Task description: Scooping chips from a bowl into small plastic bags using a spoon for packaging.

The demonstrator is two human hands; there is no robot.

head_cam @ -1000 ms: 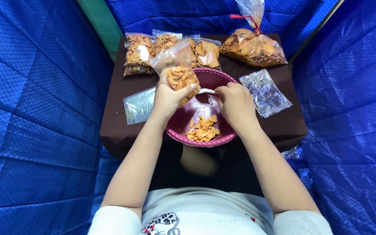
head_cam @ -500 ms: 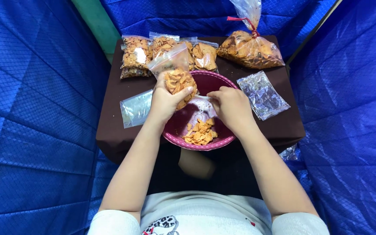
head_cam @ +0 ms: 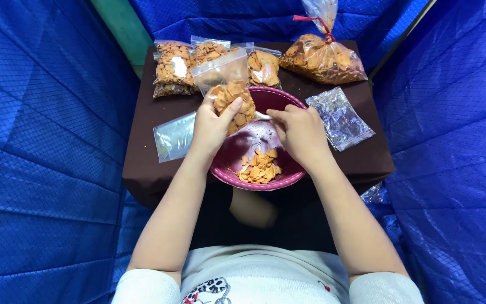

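1. The left hand (head_cam: 212, 126) is gripping a small clear bag (head_cam: 229, 90) partly filled with orange chips; the fingers are wrapping around the bag's lower half, the thumb pressing across its front.
2. The bag is standing upright above the far-left rim of the magenta bowl (head_cam: 288, 179), with its open mouth pointing away from the person.
3. The right hand (head_cam: 302, 135) is hovering over the bowl's right side, fingers curled together and pinching a pale, thin utensil (head_cam: 261, 116); only a short bit of it is showing, so I cannot tell what kind it is.
4. That utensil's tip is pointing toward the held bag, just beside it.
5. A small heap of loose chips (head_cam: 259, 168) is lying in the near part of the bowl.
6. The bowl is sitting at the near edge of a small dark brown table (head_cam: 144, 163).
7. Three filled bags (head_cam: 174, 70) are lying in a row at the table's far edge, behind the held bag.
8. A large tied bag of chips (head_cam: 324, 59), closed with a red tie, is resting at the far right corner.
9. One empty clear bag (head_cam: 172, 136) is lying flat left of the bowl, another empty bag (head_cam: 340, 118) right of it.
10. Blue quilted sheeting (head_cam: 46, 141) is surrounding the table on both sides.
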